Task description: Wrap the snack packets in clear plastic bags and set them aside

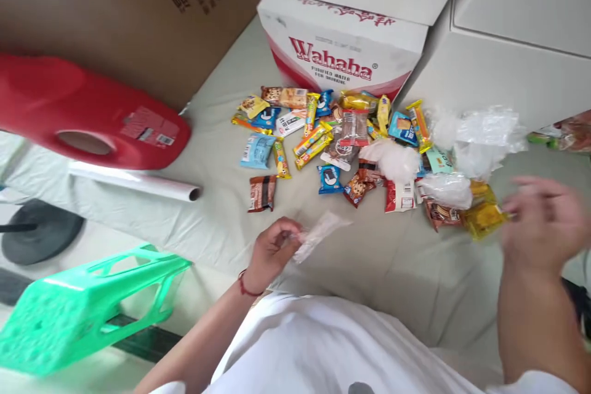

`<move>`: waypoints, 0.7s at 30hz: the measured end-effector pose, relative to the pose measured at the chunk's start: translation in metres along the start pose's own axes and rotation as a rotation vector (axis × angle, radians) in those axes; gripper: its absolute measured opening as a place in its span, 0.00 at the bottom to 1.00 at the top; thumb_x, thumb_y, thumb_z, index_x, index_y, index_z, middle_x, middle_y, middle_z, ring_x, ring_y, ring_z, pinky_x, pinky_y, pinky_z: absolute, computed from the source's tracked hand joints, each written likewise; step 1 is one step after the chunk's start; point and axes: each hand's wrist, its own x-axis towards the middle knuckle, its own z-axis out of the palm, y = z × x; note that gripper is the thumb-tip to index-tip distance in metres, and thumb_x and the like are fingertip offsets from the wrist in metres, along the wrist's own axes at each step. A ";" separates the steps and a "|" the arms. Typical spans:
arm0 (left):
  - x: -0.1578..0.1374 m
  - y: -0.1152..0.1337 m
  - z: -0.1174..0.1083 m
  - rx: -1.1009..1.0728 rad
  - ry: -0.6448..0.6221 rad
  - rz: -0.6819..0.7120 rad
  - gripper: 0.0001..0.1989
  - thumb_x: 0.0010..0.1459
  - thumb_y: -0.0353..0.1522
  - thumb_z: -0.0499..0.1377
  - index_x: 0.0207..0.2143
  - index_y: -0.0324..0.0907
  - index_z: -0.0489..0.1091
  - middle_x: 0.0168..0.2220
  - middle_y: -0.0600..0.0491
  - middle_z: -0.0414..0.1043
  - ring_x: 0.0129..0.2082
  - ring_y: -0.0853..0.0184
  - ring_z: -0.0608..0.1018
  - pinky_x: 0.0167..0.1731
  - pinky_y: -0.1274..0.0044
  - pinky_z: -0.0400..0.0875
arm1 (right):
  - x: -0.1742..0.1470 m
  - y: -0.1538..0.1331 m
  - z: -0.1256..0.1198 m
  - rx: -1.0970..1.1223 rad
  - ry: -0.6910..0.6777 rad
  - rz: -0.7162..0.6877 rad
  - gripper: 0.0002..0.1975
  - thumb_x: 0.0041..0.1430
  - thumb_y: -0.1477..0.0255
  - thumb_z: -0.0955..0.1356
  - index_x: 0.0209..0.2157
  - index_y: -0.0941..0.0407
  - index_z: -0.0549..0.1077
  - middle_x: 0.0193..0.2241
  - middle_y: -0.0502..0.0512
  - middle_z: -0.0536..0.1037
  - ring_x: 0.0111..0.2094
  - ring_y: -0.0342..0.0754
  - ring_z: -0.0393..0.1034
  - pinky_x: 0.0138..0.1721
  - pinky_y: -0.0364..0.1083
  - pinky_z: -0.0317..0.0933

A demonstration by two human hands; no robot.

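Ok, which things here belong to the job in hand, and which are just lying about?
Likely the job: pale packet in the left hand; yellow packet by the right hand; snacks; clear plastic bags.

Likely just lying about: red jug; white tube; green stool; Wahaha box; brown box.

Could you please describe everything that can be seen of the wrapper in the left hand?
The wrapper is a narrow, whitish, see-through strip, crinkled, apparently thin plastic. The left hand pinches its near end between thumb and fingers; the other end slants away to the right. It is nearer the person than the snack pile. Whether it holds anything is unclear.
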 end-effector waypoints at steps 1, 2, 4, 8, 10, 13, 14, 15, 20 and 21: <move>0.002 0.001 0.002 -0.064 -0.057 -0.014 0.13 0.54 0.41 0.68 0.31 0.42 0.73 0.31 0.52 0.74 0.30 0.69 0.74 0.31 0.78 0.69 | -0.035 -0.011 0.001 0.146 -0.221 -0.115 0.15 0.62 0.51 0.68 0.41 0.43 0.80 0.35 0.62 0.80 0.35 0.60 0.77 0.37 0.62 0.71; 0.004 0.001 0.004 -0.119 -0.104 -0.034 0.15 0.54 0.43 0.69 0.30 0.42 0.73 0.28 0.53 0.72 0.28 0.70 0.72 0.28 0.79 0.67 | -0.069 -0.023 0.005 0.233 -0.485 -0.197 0.11 0.59 0.53 0.71 0.38 0.42 0.81 0.32 0.59 0.80 0.34 0.59 0.76 0.37 0.61 0.71; 0.006 0.001 0.008 -0.186 -0.153 -0.080 0.18 0.55 0.46 0.69 0.30 0.41 0.72 0.25 0.56 0.68 0.24 0.73 0.66 0.24 0.80 0.61 | -0.126 -0.046 0.019 0.350 -0.748 -0.140 0.10 0.61 0.55 0.71 0.37 0.44 0.82 0.32 0.56 0.79 0.33 0.55 0.75 0.36 0.56 0.70; 0.003 -0.002 0.012 -0.102 -0.045 -0.031 0.16 0.56 0.43 0.68 0.28 0.42 0.69 0.22 0.59 0.63 0.23 0.74 0.61 0.24 0.79 0.56 | -0.198 -0.086 0.060 0.518 -0.829 0.290 0.22 0.64 0.47 0.66 0.29 0.50 0.75 0.21 0.51 0.68 0.23 0.47 0.62 0.22 0.46 0.59; -0.002 -0.004 0.013 0.002 -0.008 0.086 0.13 0.57 0.39 0.66 0.27 0.42 0.67 0.24 0.58 0.63 0.23 0.73 0.62 0.26 0.78 0.57 | -0.216 -0.100 0.079 0.619 -0.892 0.395 0.24 0.60 0.44 0.67 0.30 0.51 0.73 0.25 0.52 0.70 0.27 0.48 0.64 0.23 0.44 0.61; -0.013 -0.007 0.011 0.100 -0.097 0.261 0.11 0.58 0.35 0.64 0.26 0.43 0.67 0.29 0.55 0.67 0.28 0.70 0.68 0.32 0.76 0.62 | -0.226 -0.114 0.102 0.736 -0.885 0.422 0.22 0.56 0.47 0.71 0.30 0.52 0.69 0.27 0.50 0.69 0.30 0.47 0.64 0.29 0.44 0.64; -0.017 -0.009 0.010 0.101 -0.142 0.294 0.10 0.57 0.35 0.65 0.27 0.43 0.68 0.30 0.54 0.69 0.30 0.68 0.70 0.34 0.75 0.63 | -0.226 -0.116 0.107 0.744 -0.880 0.401 0.22 0.57 0.49 0.72 0.29 0.52 0.69 0.26 0.49 0.68 0.29 0.46 0.63 0.30 0.44 0.63; -0.019 -0.010 0.009 0.083 -0.176 0.304 0.10 0.57 0.37 0.66 0.29 0.43 0.68 0.32 0.53 0.70 0.32 0.67 0.71 0.35 0.74 0.64 | -0.225 -0.118 0.111 0.736 -0.889 0.366 0.20 0.59 0.50 0.71 0.28 0.52 0.68 0.25 0.48 0.67 0.28 0.45 0.62 0.31 0.44 0.62; -0.018 -0.010 0.004 -0.124 -0.021 0.103 0.13 0.64 0.44 0.59 0.37 0.44 0.72 0.36 0.51 0.72 0.36 0.64 0.73 0.38 0.72 0.66 | -0.216 -0.126 0.111 0.479 -0.975 -0.053 0.16 0.66 0.57 0.65 0.29 0.52 0.73 0.29 0.52 0.71 0.32 0.49 0.66 0.37 0.47 0.63; -0.014 -0.009 0.005 -0.137 0.027 0.075 0.14 0.63 0.45 0.60 0.37 0.44 0.73 0.36 0.51 0.72 0.37 0.64 0.72 0.38 0.73 0.66 | -0.215 -0.128 0.110 0.436 -0.985 -0.138 0.16 0.67 0.58 0.64 0.30 0.52 0.75 0.31 0.54 0.73 0.34 0.50 0.68 0.39 0.48 0.63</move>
